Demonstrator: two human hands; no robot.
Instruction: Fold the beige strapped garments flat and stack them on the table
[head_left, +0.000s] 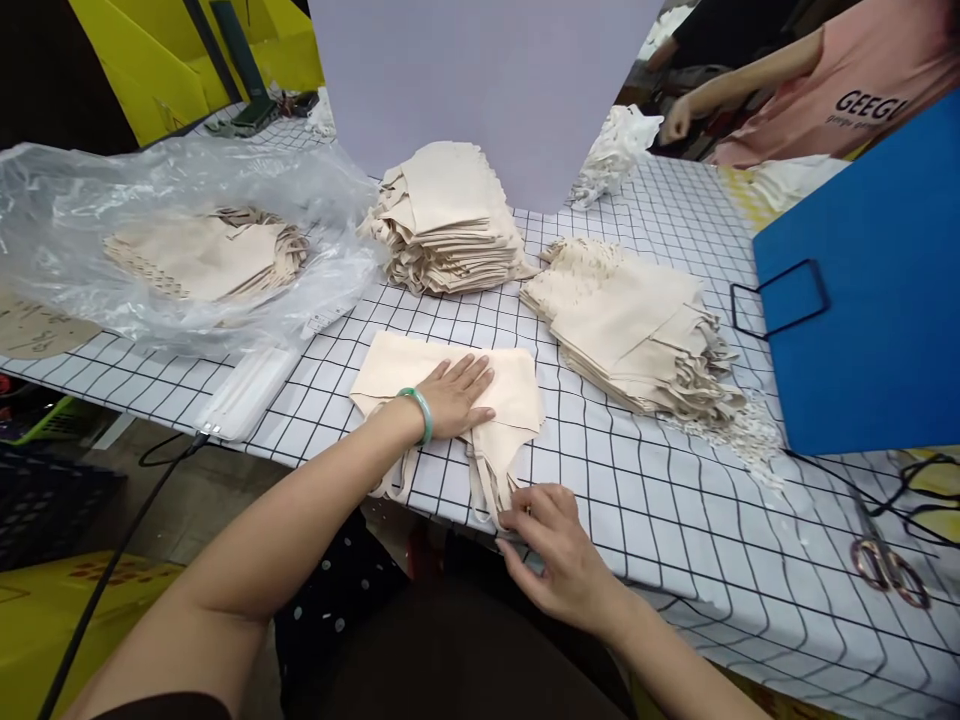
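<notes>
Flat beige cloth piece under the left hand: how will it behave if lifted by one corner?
The beige cloth piece is probably floppy: its strips droop over the table edge. Likely light, being thin and flat. The left hand pressing it and the right hand pinching the strips suggest it slides easily.

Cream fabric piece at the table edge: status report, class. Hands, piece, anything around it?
Left hand flat on fabric piece. Right hand pinching its straps. Stacks beyond, apart.

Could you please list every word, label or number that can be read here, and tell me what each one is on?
"GEEG", cut off by the picture's edge: black letters on the pink shirt of another person at the top right.
A smaller line beneath it is too blurred to read.
The white label under the plastic bag carries print too small to read.
</notes>
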